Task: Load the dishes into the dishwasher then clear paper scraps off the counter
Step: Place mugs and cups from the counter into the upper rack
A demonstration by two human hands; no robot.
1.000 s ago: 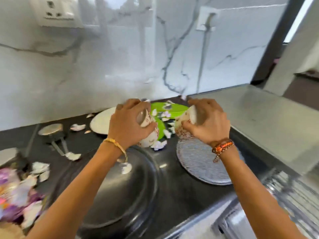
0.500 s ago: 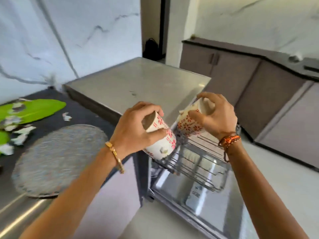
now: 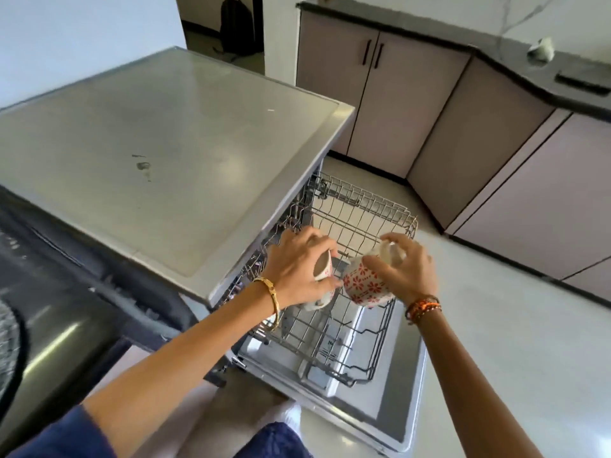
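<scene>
My left hand (image 3: pixel 299 266) grips a white mug with red flowers (image 3: pixel 322 271), mostly hidden behind the fingers, low over the pulled-out wire rack (image 3: pixel 360 213) of the open dishwasher. My right hand (image 3: pixel 405 269) holds a second white mug with red flowers (image 3: pixel 362 284) tilted on its side, just above the same rack. The two mugs almost touch. The rack holds nothing else that I can see. The dishwasher door (image 3: pixel 393 404) lies open and flat below the rack.
The dishwasher's steel top (image 3: pixel 158 140) fills the left. The dark counter (image 3: pixel 49 292) with a patterned plate's edge (image 3: pixel 6 345) is at far left. Beige cabinets (image 3: pixel 463 127) line the back and right, with a pale floor (image 3: pixel 496 325) between.
I turned from the counter to the dishwasher, carrying both mugs. Both hands have dropped from above the rack down onto it.
</scene>
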